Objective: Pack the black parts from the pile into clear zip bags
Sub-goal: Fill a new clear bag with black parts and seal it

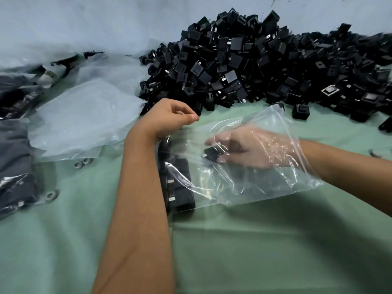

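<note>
Many black parts [265,66] sit piled in the upper right. Right hand [250,149] is inside the clear bag [265,183] in the middle, its grip pinching one part [213,154]. Left hand [169,117] curls loosely, holding nothing

Small packing workshop, hand-assembly type. Large loose pile of identical black parts [265,66] across upper right of frame, heaped against a plain pale wall [84,18]. Desk [254,251] covered in green sheeting. Stack of clear zip bags [84,122] centre left; filled bags [17,166] along left edge.
</note>
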The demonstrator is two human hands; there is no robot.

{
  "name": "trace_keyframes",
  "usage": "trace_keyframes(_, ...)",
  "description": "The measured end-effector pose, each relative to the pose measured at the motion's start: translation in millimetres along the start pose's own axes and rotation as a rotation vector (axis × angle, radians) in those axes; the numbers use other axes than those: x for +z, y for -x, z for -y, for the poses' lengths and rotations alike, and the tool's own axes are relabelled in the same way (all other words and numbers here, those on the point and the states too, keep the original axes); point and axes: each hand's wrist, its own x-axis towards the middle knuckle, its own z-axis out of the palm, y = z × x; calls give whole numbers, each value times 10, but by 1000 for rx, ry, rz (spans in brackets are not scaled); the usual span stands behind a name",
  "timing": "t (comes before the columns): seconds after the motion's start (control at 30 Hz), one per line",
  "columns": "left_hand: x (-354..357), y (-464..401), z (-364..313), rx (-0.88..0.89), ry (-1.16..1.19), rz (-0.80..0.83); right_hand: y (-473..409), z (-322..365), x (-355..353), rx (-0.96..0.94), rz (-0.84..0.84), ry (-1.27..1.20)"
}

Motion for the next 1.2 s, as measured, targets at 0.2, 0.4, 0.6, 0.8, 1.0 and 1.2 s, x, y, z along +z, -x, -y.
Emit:
trace_keyframes(0.2, 6, 17, -18, -33, -69, 162, -1, 59, 93, 211, -20, -165)
trace_keyframes(0.4, 31, 19, -18, -40, -79, 152, -34, 151, 68, 437, 188, -681)
trace_keyframes(0.6, 39, 1, 8, -26, -105, 141, -195, 291, 157, 429, -37, -758)
trace_keyframes(0.8, 34, -23, 33, -3, -95, 132, -210, 378, 219, 370, -10, -776)
trace_keyframes(1.0, 37, -12, 35, 15, -67, 119, -272, 349, 262, 346, 39, -832)
trace_keyframes(1.2, 41, -39, 34, 25, -66, 114, -359, 279, 313, 298, 139, -972)
